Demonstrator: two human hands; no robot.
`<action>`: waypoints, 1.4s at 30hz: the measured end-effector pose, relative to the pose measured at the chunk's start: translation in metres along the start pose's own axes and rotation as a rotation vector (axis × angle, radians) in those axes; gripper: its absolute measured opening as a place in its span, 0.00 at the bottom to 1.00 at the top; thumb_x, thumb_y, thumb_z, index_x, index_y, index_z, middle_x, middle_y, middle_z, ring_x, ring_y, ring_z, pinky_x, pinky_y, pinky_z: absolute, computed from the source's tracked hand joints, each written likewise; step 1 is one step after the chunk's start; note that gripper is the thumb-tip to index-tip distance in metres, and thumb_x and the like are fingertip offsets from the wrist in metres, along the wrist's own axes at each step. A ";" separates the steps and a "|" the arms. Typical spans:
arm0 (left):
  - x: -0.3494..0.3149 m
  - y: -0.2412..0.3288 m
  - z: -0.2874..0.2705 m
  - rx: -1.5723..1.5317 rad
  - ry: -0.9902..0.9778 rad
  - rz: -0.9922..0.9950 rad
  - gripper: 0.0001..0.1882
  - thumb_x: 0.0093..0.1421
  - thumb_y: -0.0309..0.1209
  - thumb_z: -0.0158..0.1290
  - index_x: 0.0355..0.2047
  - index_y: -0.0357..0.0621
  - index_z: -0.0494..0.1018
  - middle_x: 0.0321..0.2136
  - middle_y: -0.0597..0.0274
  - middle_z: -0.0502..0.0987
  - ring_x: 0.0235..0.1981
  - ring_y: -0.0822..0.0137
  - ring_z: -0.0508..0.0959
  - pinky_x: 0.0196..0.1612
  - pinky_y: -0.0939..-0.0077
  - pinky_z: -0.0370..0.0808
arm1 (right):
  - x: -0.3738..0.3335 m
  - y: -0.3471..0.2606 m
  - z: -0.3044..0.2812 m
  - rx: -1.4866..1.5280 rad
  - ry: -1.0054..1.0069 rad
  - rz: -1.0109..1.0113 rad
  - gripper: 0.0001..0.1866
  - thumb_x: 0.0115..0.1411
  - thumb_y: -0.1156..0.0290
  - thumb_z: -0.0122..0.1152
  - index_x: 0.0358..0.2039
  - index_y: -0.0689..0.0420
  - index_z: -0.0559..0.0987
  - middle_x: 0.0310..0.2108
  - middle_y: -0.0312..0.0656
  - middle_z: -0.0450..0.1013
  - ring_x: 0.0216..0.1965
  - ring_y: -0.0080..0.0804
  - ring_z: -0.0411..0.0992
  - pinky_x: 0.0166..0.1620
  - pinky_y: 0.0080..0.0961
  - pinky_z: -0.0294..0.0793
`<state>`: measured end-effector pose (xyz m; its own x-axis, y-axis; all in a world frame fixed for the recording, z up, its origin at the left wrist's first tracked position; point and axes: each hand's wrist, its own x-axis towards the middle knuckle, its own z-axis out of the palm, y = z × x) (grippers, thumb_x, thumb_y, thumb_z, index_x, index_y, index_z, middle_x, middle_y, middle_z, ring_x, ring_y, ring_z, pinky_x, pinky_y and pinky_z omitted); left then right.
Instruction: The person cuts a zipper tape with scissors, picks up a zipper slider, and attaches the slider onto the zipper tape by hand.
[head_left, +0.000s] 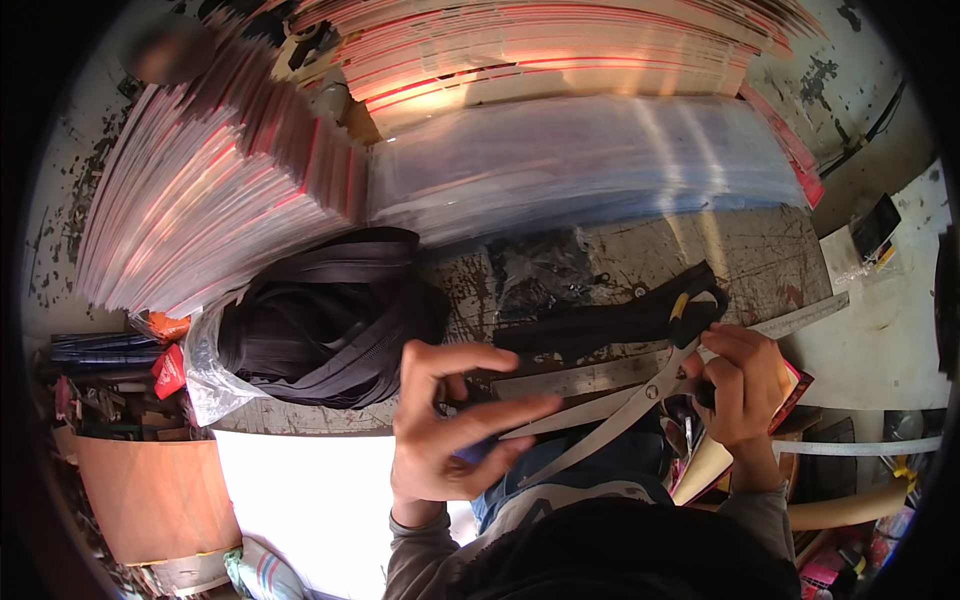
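Gripping the big scissors (640, 400) by 1 black handle, the right hand (738, 385) was curled closed. I saw the 2 blades, apart, pointing toward the left hand (450, 425). That hand had its fingers spread wide near the blade tips, with nothing I could see in it. Beyond it sat a heap of black zipper tape (320, 320).
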<state>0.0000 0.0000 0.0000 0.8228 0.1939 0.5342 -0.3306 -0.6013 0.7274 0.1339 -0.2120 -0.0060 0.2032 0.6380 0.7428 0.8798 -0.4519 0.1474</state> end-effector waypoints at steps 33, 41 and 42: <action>-0.127 -0.014 -0.005 -0.406 1.043 -0.272 0.14 0.55 0.24 0.35 0.43 0.40 0.54 0.30 0.56 0.62 0.18 0.80 0.57 0.16 0.95 0.54 | 0.417 -0.054 0.078 0.316 -0.223 0.038 0.14 0.51 0.62 0.53 0.33 0.59 0.73 0.27 0.42 0.70 0.33 0.29 0.65 0.33 0.27 0.63; -0.162 -0.008 -0.024 -0.139 1.006 -0.593 0.10 0.55 0.21 0.32 0.39 0.42 0.54 0.34 0.59 0.61 0.23 0.81 0.58 0.26 0.90 0.58 | 0.459 -0.177 0.134 0.163 0.255 -0.128 0.16 0.51 0.70 0.49 0.41 0.61 0.73 0.41 0.56 0.66 0.47 0.54 0.61 0.46 0.64 0.51; -0.153 -0.002 -0.024 -0.157 1.079 -0.607 0.11 0.49 0.20 0.38 0.34 0.43 0.56 0.30 0.61 0.61 0.22 0.78 0.59 0.24 0.89 0.58 | 0.447 -0.200 0.146 0.048 0.313 -0.082 0.17 0.51 0.69 0.49 0.41 0.61 0.73 0.40 0.56 0.67 0.46 0.56 0.61 0.45 0.66 0.50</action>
<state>-0.1365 -0.0104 -0.0729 0.0873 0.9888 0.1211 -0.1433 -0.1078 0.9838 0.1120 0.2545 0.2011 -0.0041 0.4450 0.8955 0.9085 -0.3725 0.1892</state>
